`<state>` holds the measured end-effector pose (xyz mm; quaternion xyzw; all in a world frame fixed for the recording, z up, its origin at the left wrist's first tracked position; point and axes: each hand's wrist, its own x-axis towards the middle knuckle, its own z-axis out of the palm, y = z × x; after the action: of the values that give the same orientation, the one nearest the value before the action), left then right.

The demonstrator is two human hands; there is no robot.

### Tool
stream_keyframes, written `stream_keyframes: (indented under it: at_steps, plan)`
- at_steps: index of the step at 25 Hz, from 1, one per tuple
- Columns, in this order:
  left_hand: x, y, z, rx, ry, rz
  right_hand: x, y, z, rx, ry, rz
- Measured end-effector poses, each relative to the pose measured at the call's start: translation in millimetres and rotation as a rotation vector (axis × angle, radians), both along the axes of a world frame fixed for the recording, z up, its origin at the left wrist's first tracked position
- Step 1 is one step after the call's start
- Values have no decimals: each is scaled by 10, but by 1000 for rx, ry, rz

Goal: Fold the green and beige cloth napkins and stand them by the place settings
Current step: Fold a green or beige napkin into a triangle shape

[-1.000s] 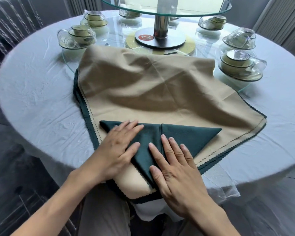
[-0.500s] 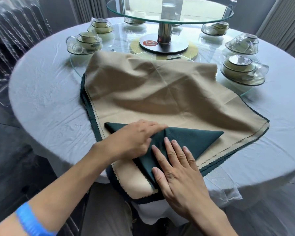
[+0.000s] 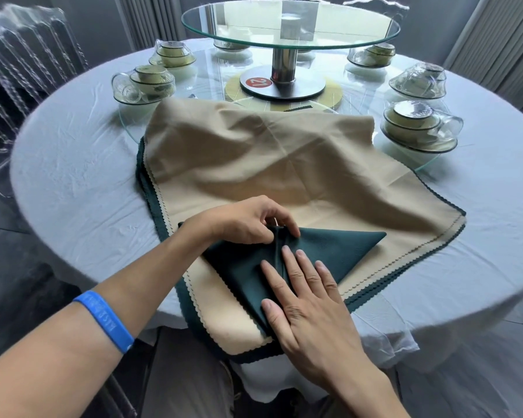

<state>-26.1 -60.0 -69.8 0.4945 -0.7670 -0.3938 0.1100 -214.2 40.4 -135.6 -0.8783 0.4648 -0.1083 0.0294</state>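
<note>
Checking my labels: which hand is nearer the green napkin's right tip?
Right. The right hand lies flat on the green napkin beside that tip; the left hand pinches its top centre fold, farther away.

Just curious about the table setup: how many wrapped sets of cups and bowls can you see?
6 at least: two at left, two at right, one far right, one behind the glass turntable. More may be hidden behind it.
</note>
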Motion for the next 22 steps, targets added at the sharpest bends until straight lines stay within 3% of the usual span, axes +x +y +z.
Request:
stream_keyframes:
  at_steps: [2, 6, 8, 12, 14, 16, 18, 19, 22]
  plan:
    - [41, 63, 37, 15, 109, 46, -15, 18, 61, 59, -108, 10]
    - [21, 310, 334, 21, 431, 100, -14, 176, 476, 321, -696, -168]
    - [-56, 510, 566, -38, 525, 61, -4, 270, 677, 307, -824, -223]
    - [-169, 774, 773, -402, 336, 47, -87, 184, 888, 412, -994, -94]
    - [-46, 777, 659, -280, 282, 65, -220, -13, 882, 630, -1013, 58]
    - [36, 788, 476, 119, 459, 77, -343, -265, 871, 900, -1034, 121]
    - [41, 745, 234, 273, 571, 246, -409, -543, 817, 1025, -999, 52]
    - [29, 707, 122, 221, 522, 348, -438, -680, 771, 952, -911, -1]
    - [27, 682, -71, -175, 59, 449, -609, -852, 669, 554, -449, -61]
